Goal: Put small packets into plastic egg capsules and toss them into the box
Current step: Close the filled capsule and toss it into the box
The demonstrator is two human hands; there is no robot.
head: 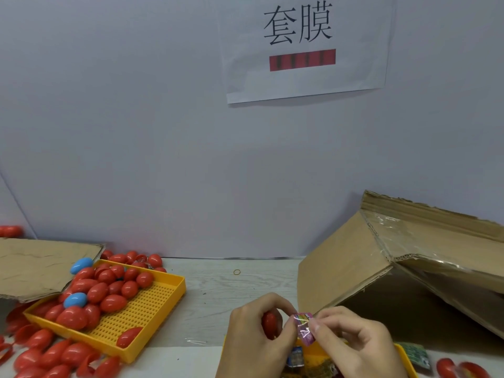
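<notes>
I am in the middle of filling one capsule. My left hand [256, 331] is wrapped around a red egg [270, 324] at the bottom centre of the frame, and my right hand [351, 342] pinches a small pink packet [304, 330] between thumb and fingertips, right at the egg's side. The packet is not yet inside as far as I can see, so I judge the stuffing, the closing and the toss are all left for this one.

The packet is shiny foil with a crinkled face, pink with a bit of green print, held upright and slightly bent. The egg is glossy red plastic; my fingers hide most of it, so I cannot tell whether it is open or shut.

A lot remains. The yellow tray [152, 315] at lower left holds a heap of red eggs with two blue ones, and more red eggs lie loose on the counter [223, 290] around it. A second yellow tray [406, 358] under my hands holds more packets. The cardboard box [343, 271] sits at the right of the frame, tipped with its opening towards me; what I can see of its dark inside shows no eggs.
</notes>
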